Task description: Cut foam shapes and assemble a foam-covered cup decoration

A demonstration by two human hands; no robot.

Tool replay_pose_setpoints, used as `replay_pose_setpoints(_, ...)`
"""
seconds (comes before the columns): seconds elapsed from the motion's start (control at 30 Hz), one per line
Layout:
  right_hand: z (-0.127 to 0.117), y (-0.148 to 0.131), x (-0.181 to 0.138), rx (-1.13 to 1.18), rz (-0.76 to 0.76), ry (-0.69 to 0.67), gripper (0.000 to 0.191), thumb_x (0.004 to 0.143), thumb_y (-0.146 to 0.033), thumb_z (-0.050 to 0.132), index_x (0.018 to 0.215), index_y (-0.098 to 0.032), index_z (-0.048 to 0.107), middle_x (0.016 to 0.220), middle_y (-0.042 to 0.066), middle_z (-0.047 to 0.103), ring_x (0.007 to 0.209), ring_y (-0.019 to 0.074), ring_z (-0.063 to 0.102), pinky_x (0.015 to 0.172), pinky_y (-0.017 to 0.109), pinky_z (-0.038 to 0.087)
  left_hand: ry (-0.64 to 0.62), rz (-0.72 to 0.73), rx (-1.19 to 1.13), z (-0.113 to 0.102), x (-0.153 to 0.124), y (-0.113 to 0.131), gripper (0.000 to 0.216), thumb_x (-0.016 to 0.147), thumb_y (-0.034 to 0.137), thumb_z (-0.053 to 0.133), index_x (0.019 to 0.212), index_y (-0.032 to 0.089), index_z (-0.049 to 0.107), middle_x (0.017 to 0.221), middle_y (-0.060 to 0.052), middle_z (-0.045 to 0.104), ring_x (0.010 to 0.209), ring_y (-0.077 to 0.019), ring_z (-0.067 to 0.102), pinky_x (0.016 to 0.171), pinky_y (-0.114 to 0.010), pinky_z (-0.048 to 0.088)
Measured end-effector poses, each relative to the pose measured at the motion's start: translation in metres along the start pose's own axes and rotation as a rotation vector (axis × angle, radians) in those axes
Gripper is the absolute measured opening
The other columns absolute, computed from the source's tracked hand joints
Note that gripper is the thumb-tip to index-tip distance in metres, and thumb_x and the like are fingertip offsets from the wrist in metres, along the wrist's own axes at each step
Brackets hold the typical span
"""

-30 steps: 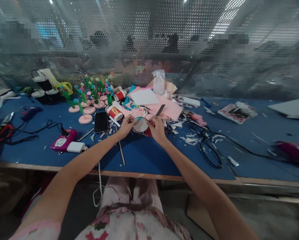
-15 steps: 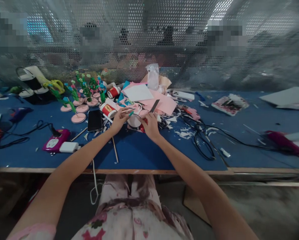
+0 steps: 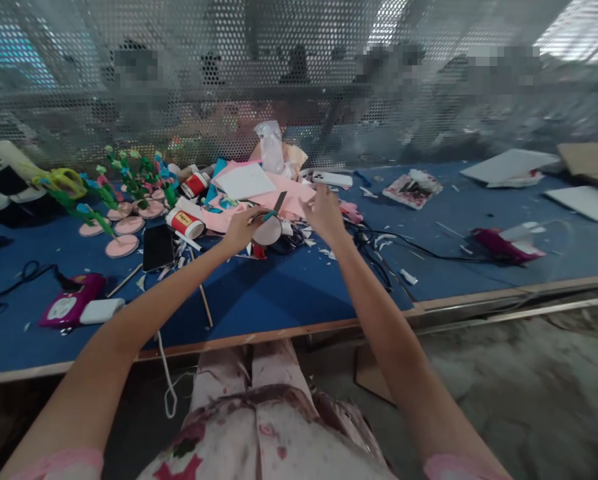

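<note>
My left hand is closed on the edge of a round pale disc with a dark rim, held above the table in the middle. A narrow dark strip stands up beside the disc; I cannot tell whether it is joined to it. My right hand is over the right end of the pink sheets, fingers bent together. Whatever lies between those fingertips is hidden. A white sheet rests on the pink ones, and a red and white roll lies left of my left hand.
Green stemmed craft flowers on pink round bases stand at the left, near a black phone. A purple device lies in front. Black cables run right to a purple tool. White scraps litter the blue table.
My right hand has left the disc and moved right over the pink sheets. My left hand keeps the disc, now tilted to show its round face. The view has turned right.
</note>
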State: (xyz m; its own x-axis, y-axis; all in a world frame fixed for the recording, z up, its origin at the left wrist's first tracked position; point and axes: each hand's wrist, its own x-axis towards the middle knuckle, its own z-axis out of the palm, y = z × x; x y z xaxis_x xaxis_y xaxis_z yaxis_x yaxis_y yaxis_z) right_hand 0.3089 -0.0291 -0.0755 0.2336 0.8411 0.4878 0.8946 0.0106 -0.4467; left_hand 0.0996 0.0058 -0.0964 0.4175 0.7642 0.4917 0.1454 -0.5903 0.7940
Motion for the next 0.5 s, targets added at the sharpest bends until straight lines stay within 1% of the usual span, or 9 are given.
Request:
replay_pose_setpoints(0.03,-0.004,0.015,0.006,-0.112,0.084,0.088,0.052,0.082,-0.041,0.052,0.12,-0.005,0.049,0.114,0.024,0.055,0.109,0.0349,0.047,0.087,0.044,0.036,-0.044,0.003,0.018,0.009,0.01,0.003,0.02,0.079,0.015,0.055,0.092,0.02,0.068,0.1,-0.003,0.071,0.097,-0.0187,0.062,0.088,-0.03,0.047)
replay_pose_setpoints(0.07,-0.006,0.031,0.012,-0.202,0.205,0.147,0.06,0.08,-0.043,0.055,0.121,0.0,0.047,0.121,0.029,0.049,0.116,0.0389,0.041,0.089,0.048,0.034,-0.061,0.006,0.029,0.019,0.021,0.005,0.022,0.08,0.014,0.053,0.094,0.02,0.068,0.101,-0.004,0.071,0.098,-0.0193,0.062,0.089,-0.031,0.046)
replay_pose_setpoints(0.1,-0.007,0.046,0.016,-0.258,0.331,0.177,0.068,0.078,-0.046,0.058,0.122,0.004,0.045,0.125,0.032,0.045,0.119,0.0415,0.038,0.09,0.049,0.034,-0.062,0.005,0.03,0.031,0.031,0.006,0.023,0.081,0.014,0.052,0.096,0.019,0.068,0.102,-0.004,0.07,0.099,-0.0197,0.062,0.091,-0.032,0.046)
replay_pose_setpoints(0.17,-0.003,0.071,0.021,-0.304,0.505,0.152,0.083,0.074,-0.054,0.061,0.124,0.009,0.042,0.127,0.036,0.041,0.12,0.0436,0.036,0.092,0.051,0.033,-0.085,-0.001,0.015,0.055,0.05,0.005,0.024,0.08,0.011,0.052,0.097,0.018,0.067,0.106,-0.005,0.069,0.102,-0.0201,0.061,0.092,-0.032,0.045)
replay_pose_setpoints(0.23,0.004,0.086,0.021,-0.31,0.557,0.102,0.087,0.072,-0.057,0.063,0.122,0.011,0.043,0.123,0.035,0.046,0.117,0.0418,0.041,0.093,0.049,0.034,-0.15,-0.056,0.02,0.08,0.067,0.001,0.022,0.081,0.011,0.053,0.097,0.015,0.067,0.108,-0.008,0.068,0.1,-0.0203,0.061,0.091,-0.032,0.045)
replay_pose_setpoints(0.33,0.011,0.094,0.02,-0.35,0.555,0.053,0.08,0.071,-0.054,0.066,0.12,0.007,0.048,0.122,0.032,0.05,0.117,0.0389,0.044,0.095,0.047,0.034,-0.243,-0.213,0.141,0.11,0.085,-0.01,0.025,0.078,0.01,0.055,0.102,0.012,0.064,0.111,-0.011,0.067,0.1,-0.0214,0.061,0.089,-0.031,0.045)
replay_pose_setpoints(0.37,0.011,0.095,0.02,-0.348,0.588,0.028,0.08,0.071,-0.056,0.066,0.119,0.006,0.048,0.121,0.032,0.05,0.116,0.038,0.046,0.095,0.047,0.035,-0.232,-0.279,0.195,0.116,0.09,-0.014,0.024,0.077,0.01,0.055,0.1,0.012,0.064,0.108,-0.011,0.067,0.1,-0.0215,0.061,0.09,-0.031,0.045)
replay_pose_setpoints(0.43,0.008,0.094,0.021,-0.327,0.641,-0.017,0.08,0.071,-0.056,0.065,0.121,0.003,0.048,0.121,0.031,0.051,0.116,0.0358,0.048,0.093,0.044,0.037,-0.216,-0.301,0.213,0.124,0.097,-0.022,0.023,0.078,0.009,0.051,0.098,0.009,0.062,0.11,-0.015,0.066,0.104,-0.0229,0.059,0.093,-0.033,0.042)
replay_pose_setpoints(0.5,0.003,0.095,0.023,-0.289,0.639,-0.074,0.074,0.073,-0.054,0.065,0.121,0.0,0.05,0.12,0.028,0.054,0.115,0.0339,0.051,0.092,0.041,0.04,-0.189,-0.305,0.205,0.125,0.101,-0.031,0.023,0.079,0.01,0.049,0.099,0.009,0.061,0.111,-0.016,0.064,0.105,-0.0228,0.058,0.093,-0.033,0.041)
